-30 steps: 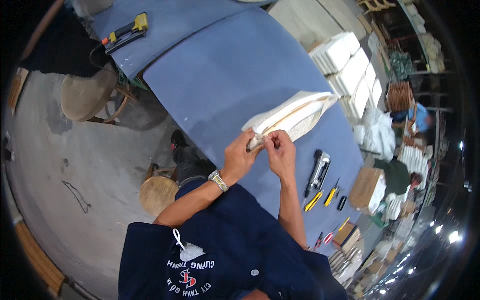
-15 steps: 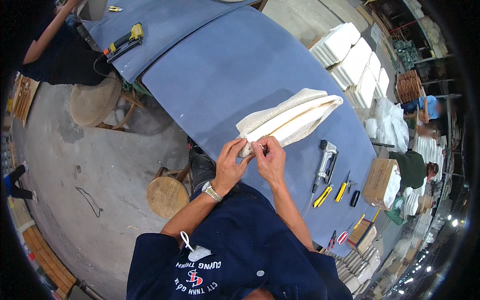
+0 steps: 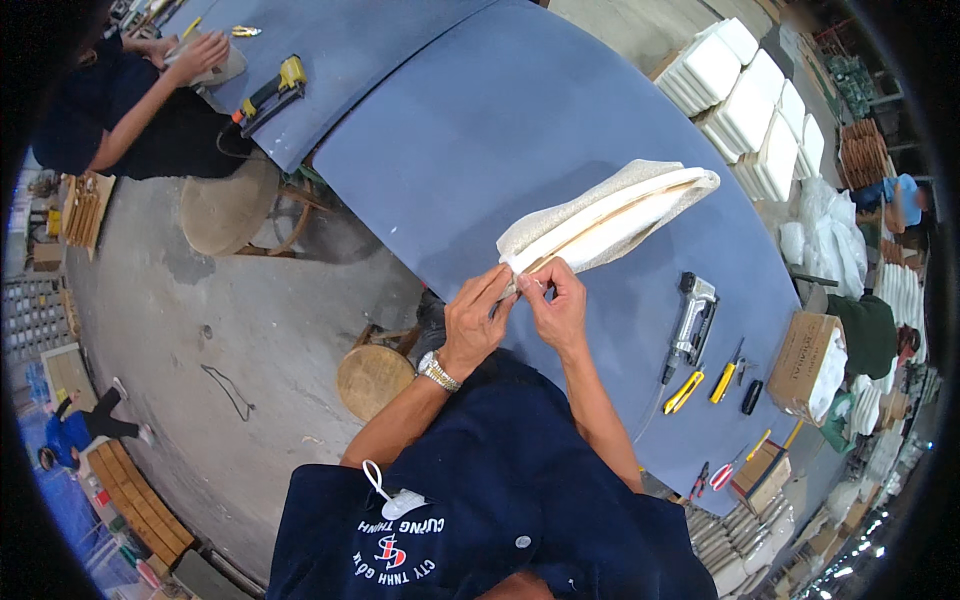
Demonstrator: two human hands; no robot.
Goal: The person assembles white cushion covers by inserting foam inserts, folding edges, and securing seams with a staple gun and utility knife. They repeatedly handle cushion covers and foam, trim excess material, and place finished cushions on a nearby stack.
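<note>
A long padded panel [image 3: 605,222], with white padding and a thin wooden edge, is tilted on its side above the blue-grey table. Beige fabric [image 3: 558,210] wraps loosely around it and spreads out along its far side. At the panel's near left end, my left hand [image 3: 474,320] is closed on the fabric with its fingers pressed together. Right beside it, my right hand [image 3: 560,308] pinches the fabric at the same end between thumb and fingers. The fingertips of both hands almost meet, and the exact fold between them is hidden.
On the table [image 3: 440,150] lie a grey staple gun [image 3: 692,322] with a hose, a yellow cutter [image 3: 684,391] and a yellow-handled screwdriver [image 3: 727,375]. A cardboard box [image 3: 800,365] stands at right. White cushions [image 3: 750,100] are stacked beyond. A co-worker [image 3: 110,110] handles a pale piece at upper left.
The whole view has shifted, so the table and tools appear farther right. My hands stay at the panel's near end, still gripping the fabric. More of the co-worker's hands now shows.
</note>
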